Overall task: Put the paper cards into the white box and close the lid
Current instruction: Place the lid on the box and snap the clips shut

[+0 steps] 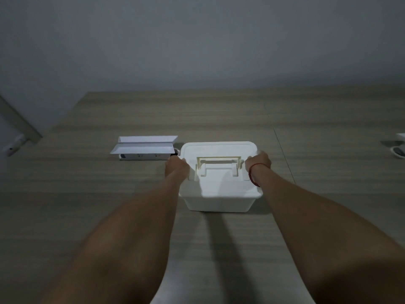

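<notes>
A white plastic box [219,201] stands on the wooden table in front of me, with its lid [219,149] lying on top and a cream handle [219,164] folded flat on the lid. My left hand [176,168] grips the lid's left edge. My right hand [258,163], with a red string at the wrist, grips the lid's right edge. Both hands curl over the rim, so the fingers are hidden. No paper cards show; the box's inside is covered by the lid.
An open white cardboard carton [144,148] with raised flaps lies just left of the box. Small white and dark objects [398,148] sit at the table's right edge. A grey bar [19,121] leans at the far left. A wall rises behind the table.
</notes>
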`<act>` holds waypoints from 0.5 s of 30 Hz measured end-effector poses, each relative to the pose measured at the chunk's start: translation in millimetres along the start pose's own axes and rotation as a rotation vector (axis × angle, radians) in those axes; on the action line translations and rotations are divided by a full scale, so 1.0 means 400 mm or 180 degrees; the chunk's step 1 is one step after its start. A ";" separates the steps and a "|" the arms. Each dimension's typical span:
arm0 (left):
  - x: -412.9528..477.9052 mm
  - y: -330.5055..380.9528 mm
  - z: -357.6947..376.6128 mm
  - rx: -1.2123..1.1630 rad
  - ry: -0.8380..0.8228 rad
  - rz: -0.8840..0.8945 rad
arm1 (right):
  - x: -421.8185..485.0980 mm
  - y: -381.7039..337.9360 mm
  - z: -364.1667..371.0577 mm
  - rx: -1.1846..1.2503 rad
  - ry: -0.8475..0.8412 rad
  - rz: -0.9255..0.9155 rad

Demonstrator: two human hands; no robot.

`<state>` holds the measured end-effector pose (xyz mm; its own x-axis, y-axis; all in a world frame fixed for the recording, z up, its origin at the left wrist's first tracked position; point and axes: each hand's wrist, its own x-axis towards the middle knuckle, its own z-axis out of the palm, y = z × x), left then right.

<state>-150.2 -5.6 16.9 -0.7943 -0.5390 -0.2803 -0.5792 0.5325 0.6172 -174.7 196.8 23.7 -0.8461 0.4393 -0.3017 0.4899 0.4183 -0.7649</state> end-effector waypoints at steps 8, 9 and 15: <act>0.040 0.004 0.007 0.0233 -0.0188 0.0186 | 0.027 0.008 0.020 -0.0248 -0.0030 0.0191; 0.043 0.002 0.010 0.0231 -0.0189 0.0196 | 0.027 0.012 0.024 -0.0308 -0.0029 0.0194; 0.051 -0.001 0.002 0.0405 -0.0294 0.0161 | 0.035 0.017 0.035 -0.0434 -0.0105 0.0184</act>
<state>-166.3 -16.2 10.6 -0.8332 -0.4503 -0.3211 -0.5519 0.6390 0.5358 -186.3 194.6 6.4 -0.8210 0.4404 -0.3634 0.5602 0.4982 -0.6618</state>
